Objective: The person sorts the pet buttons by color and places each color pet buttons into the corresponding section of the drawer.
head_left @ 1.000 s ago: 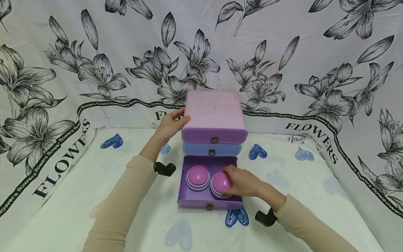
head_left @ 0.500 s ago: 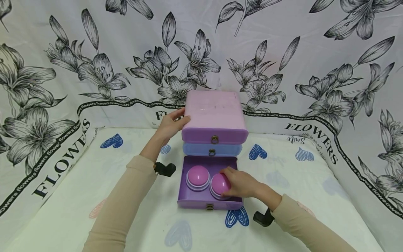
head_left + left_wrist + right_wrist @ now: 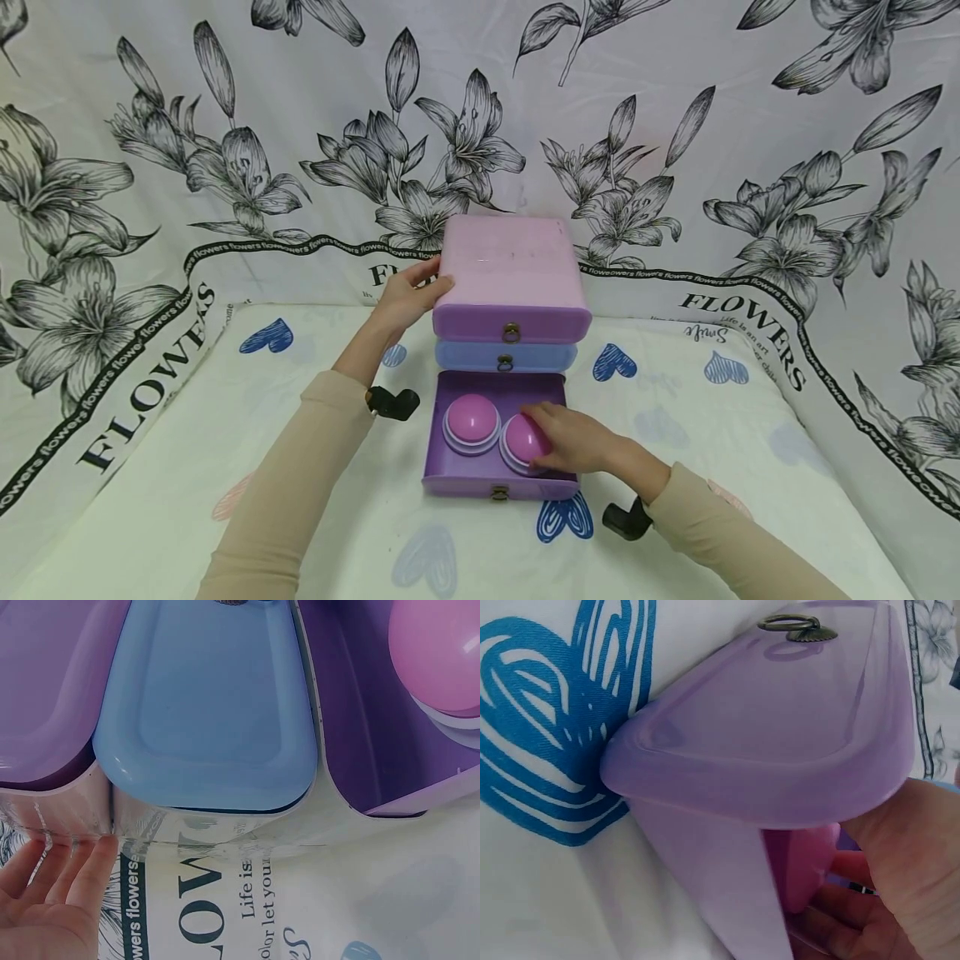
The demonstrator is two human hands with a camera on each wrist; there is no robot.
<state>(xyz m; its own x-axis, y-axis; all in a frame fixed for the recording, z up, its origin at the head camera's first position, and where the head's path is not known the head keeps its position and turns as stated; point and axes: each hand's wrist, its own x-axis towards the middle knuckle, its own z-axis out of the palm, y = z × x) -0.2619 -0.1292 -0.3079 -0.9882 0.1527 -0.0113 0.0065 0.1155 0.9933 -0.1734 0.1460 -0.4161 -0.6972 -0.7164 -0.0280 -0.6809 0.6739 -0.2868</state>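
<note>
A small chest of drawers (image 3: 512,262) has a pink top, a purple upper drawer (image 3: 480,323) and a blue middle drawer (image 3: 468,356). Its purple bottom drawer (image 3: 465,486) is pulled out. Inside sit two round, pink-domed, button-like things on pale ringed bases. The left one (image 3: 472,418) is untouched. My right hand (image 3: 577,437) grips the right one (image 3: 522,437) from its right side, thumb nearer the drawer front. My left hand (image 3: 408,296) rests against the chest's upper left side; the left wrist view shows its fingers (image 3: 90,874) nearly straight, touching the wall.
The chest stands on a white cloth (image 3: 337,500) printed with hearts. Behind it hangs a white curtain (image 3: 585,100) with black flower drawings. Small brass ring pulls, such as the upper one (image 3: 512,332), stick out from the drawer fronts.
My right hand and the right pink-domed thing have shifted very slightly to the left within the drawer. My left hand and the chest have stayed still.
</note>
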